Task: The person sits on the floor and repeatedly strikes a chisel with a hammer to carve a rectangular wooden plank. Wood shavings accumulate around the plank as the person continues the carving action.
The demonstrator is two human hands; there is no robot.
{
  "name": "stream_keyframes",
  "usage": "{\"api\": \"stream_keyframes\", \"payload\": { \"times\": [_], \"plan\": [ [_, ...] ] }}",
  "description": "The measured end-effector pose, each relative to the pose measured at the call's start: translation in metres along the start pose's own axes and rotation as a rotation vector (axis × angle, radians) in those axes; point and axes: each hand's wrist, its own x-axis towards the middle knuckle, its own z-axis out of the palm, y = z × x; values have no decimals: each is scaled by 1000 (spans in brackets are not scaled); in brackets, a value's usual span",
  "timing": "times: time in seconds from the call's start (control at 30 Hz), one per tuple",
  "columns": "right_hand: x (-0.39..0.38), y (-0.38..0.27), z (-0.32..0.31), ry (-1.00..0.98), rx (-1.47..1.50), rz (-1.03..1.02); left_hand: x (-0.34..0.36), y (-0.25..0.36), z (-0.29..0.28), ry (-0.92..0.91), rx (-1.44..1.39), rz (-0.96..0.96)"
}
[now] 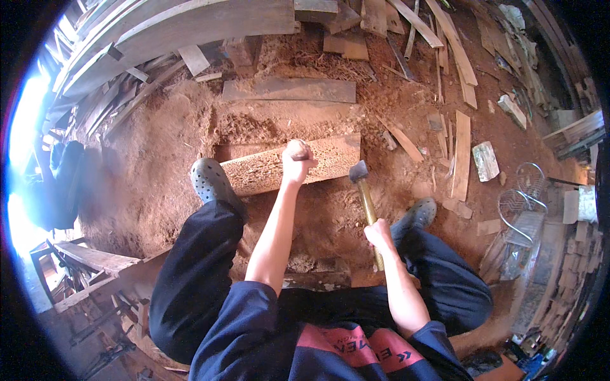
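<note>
A wooden board (257,173), its face pitted all over with small carved marks, lies across the ground in front of me. Over its middle my left hand (297,166) is closed around an upright chisel (302,155); only the dark top end shows and the blade is hidden. My right hand (380,235) grips the yellowish handle of a hammer (366,198). The hammer's grey head (358,170) is raised just off the board's right end, apart from the chisel. My left shoe (210,180), a grey clog, rests against the board's left end.
A dark plank (289,91) lies beyond the board. Large stacked planks (210,28) stand at the far left. Loose wood strips (461,155) and a whitish block (485,161) are scattered to the right, near a wire rack (524,203). My right shoe (419,213) is beside the hammer.
</note>
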Motion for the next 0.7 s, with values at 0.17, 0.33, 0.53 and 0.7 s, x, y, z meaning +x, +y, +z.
{"api": "stream_keyframes", "payload": {
  "times": [0.17, 0.33, 0.53, 0.7],
  "plan": [
    [43, 51, 24, 60, 26, -85, -27, 2, 54, -189, 447, 117],
    [14, 20, 9, -77, 240, 16, 5, 59, 53, 149, -581, -52],
    [12, 17, 12, -118, 255, 9, 34, 68, 34, 84, -183, -2],
    [9, 10, 12, -85, 212, 75, 16, 23, 31, 52, -59, -55]
  ]
}}
